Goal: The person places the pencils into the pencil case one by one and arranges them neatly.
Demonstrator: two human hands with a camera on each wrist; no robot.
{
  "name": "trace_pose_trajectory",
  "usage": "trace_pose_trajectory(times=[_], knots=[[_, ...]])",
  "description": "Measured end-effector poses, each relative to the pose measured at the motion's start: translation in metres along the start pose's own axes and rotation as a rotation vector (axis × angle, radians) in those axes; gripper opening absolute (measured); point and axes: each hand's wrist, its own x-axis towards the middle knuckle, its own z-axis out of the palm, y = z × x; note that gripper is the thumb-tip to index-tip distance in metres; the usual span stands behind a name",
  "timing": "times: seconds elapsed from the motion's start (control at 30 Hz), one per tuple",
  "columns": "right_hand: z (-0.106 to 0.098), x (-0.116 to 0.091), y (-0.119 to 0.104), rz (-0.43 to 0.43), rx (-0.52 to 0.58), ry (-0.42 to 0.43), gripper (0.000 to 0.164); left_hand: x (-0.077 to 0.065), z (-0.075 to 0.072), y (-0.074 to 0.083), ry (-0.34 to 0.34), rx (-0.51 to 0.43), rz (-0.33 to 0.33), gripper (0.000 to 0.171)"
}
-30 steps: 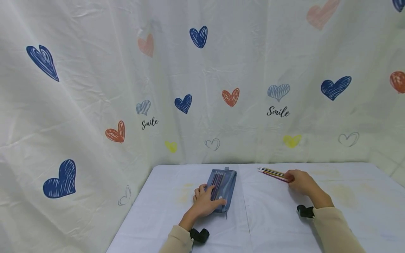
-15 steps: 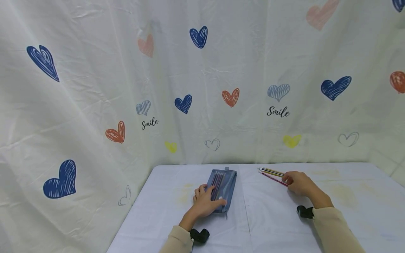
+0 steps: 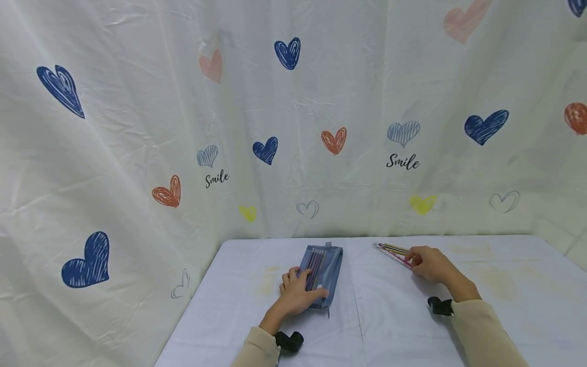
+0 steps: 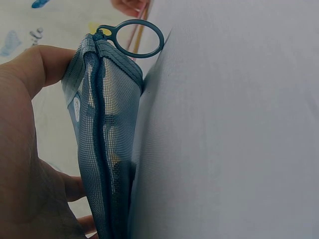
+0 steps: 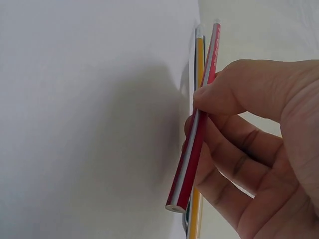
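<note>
My left hand (image 3: 295,294) rests on a blue mesh pencil case (image 3: 331,270), thumb and fingers spread over its upper face. Slim dark sticks, perhaps pencils, show through its mesh. In the left wrist view the case's zipper (image 4: 99,124) runs along its side and ends in a ring pull (image 4: 138,39). Farther right, my right hand (image 3: 428,264) pinches a red pencil with a silver stripe (image 5: 189,154) between thumb and fingers. A yellow pencil (image 5: 201,55) and others lie on the table behind it, partly hidden by the fingers.
A white cloth covers the table (image 3: 380,311). Behind it hangs a white curtain (image 3: 357,92) printed with hearts and "Smile". Black wrist cameras (image 3: 290,342) sit at both sleeves.
The red pencil has come apart from the other pencils and now crosses them at an angle. My right hand has shifted slightly left. The left hand and the case have not moved.
</note>
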Motion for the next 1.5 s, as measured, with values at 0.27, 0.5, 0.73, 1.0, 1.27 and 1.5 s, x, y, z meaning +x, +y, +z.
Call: trace_pose_trajectory(times=[0.27, 0.5, 0.73, 1.0, 1.27, 1.5], knots=[[0.001, 0.003, -0.002, 0.025, 0.05, -0.019, 0.026, -0.006, -0.005, 0.006, 0.001, -0.004, 0.018, 0.092], [0.002, 0.006, -0.001, 0.032, 0.078, -0.028, 0.028, -0.008, -0.007, 0.008, 0.013, -0.012, 0.039, 0.091], [0.004, 0.006, -0.006, 0.048, 0.112, -0.026, 0.03, -0.007, -0.007, 0.009, -0.003, 0.004, 0.013, 0.092], [0.004, 0.002, -0.012, 0.033, 0.173, -0.024, 0.032, -0.006, -0.007, 0.008, -0.001, 0.012, 0.01, 0.092], [0.006, 0.005, -0.015, 0.066, 0.328, -0.051, 0.035, -0.007, -0.007, 0.007, -0.007, 0.003, 0.016, 0.091], [0.008, 0.004, -0.022, 0.069, 0.393, -0.081, 0.038, -0.008, -0.008, 0.008, -0.007, 0.006, 0.017, 0.092]])
